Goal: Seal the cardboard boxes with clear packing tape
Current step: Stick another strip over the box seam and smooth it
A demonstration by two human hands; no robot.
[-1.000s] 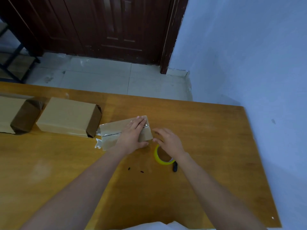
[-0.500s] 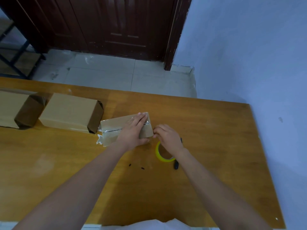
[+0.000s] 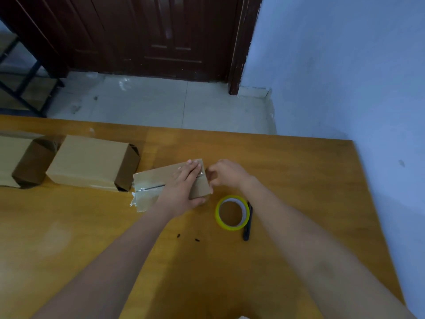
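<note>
Pressing flat on the small cardboard box [image 3: 171, 180] at centre frame, the left hand [image 3: 184, 187] lay with fingers straight across the lid and thumb hooked under the near edge. Right hand [image 3: 226, 172] sat just beside the box's right end, fingers curled; whether it pinched a tape end could not be told. Clear tape [image 3: 143, 195] ran along the lid seam and hung loose in a ragged tail past the left end.

Handling, judged: box light, thin-walled, liable to slide on the smooth table [image 3: 299, 180]; best steadied from above with a flat palm, tape smoothed down at the ends. Tape sticky, prone to wrinkle.

Adjacent items: yellow-cored tape roll [image 3: 232, 212] lower right of the box, a dark utility knife [image 3: 248, 223] touching its right side. Two larger boxes, open-ended, lay at left: one [image 3: 89, 161] near the small box, another [image 3: 13, 157] at frame edge. The nearer one crowded the loose tail. Dark door [image 3: 149, 35] at top.
</note>
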